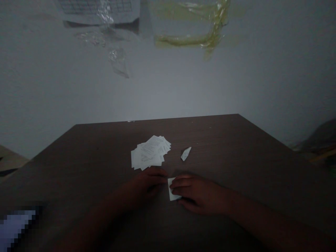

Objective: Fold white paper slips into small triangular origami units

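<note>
Uneven pressing by the flattened, open right hand point(196, 193) may skew the small white rectangular paper point(172, 196); half-open left hand point(147, 183) seems empty.

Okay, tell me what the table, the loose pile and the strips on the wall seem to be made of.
The table looks like wood or wood-effect laminate, dull brown with fine grain lines. The pile seems to be matte white printed paper: thin, overlapping, sharp-edged sheets. The yellowish strips on the wall are probably plastic tape, going by their wrinkles and glossy glints.
</note>
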Action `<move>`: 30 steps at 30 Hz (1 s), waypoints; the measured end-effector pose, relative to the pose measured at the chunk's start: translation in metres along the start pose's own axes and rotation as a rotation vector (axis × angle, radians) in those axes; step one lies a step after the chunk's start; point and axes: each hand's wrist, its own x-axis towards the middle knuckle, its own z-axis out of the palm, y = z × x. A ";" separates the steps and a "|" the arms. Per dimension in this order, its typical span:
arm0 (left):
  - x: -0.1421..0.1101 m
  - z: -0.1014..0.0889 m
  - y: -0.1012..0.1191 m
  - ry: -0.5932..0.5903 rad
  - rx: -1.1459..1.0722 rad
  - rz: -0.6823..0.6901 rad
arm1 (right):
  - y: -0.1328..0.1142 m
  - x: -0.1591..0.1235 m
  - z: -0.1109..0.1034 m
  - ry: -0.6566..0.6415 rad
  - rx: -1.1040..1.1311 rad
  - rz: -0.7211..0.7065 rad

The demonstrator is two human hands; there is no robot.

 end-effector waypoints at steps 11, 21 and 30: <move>0.006 0.009 0.010 -0.010 0.214 0.063 | -0.002 0.002 0.002 -0.002 -0.019 0.010; 0.004 0.009 0.000 -0.004 0.130 0.070 | -0.001 0.004 0.001 -0.024 0.002 0.037; 0.000 0.008 -0.004 0.056 -0.031 0.001 | 0.000 0.004 0.001 -0.029 -0.024 0.036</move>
